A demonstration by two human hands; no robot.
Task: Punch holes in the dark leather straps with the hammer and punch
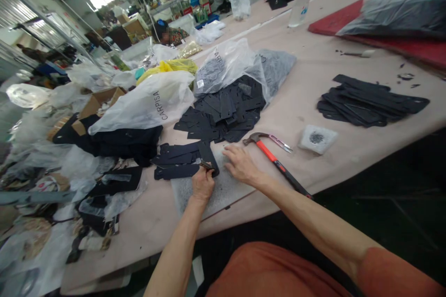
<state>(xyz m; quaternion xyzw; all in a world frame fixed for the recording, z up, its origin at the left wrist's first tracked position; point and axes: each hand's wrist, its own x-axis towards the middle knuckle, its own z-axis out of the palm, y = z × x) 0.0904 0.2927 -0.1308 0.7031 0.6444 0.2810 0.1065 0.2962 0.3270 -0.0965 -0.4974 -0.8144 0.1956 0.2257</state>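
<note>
My left hand (pixel 202 184) is closed round a small dark metal piece (pixel 207 165), whose exact kind I cannot make out. The piece is over one end of a black strip (pixel 209 153) with holes in it. Under this work is a grey speckled slab (pixel 228 190). My right hand (pixel 241 163) rests at the slab's far right side, fingers apart, holding nothing. Beside it lie a claw hammer (pixel 268 151) with a red and black handle and thread snips (pixel 280 143). More black strips (pixel 179 158) lie left of the slab.
Behind the slab, black pieces (pixel 226 106) spill from a plastic bag (pixel 275 69). A stack of black strips (pixel 369 102) and a white block (pixel 318 139) are at right. A printed white bag (pixel 149 102) and clutter crowd the left. Farther back stands a bottle (pixel 302 0).
</note>
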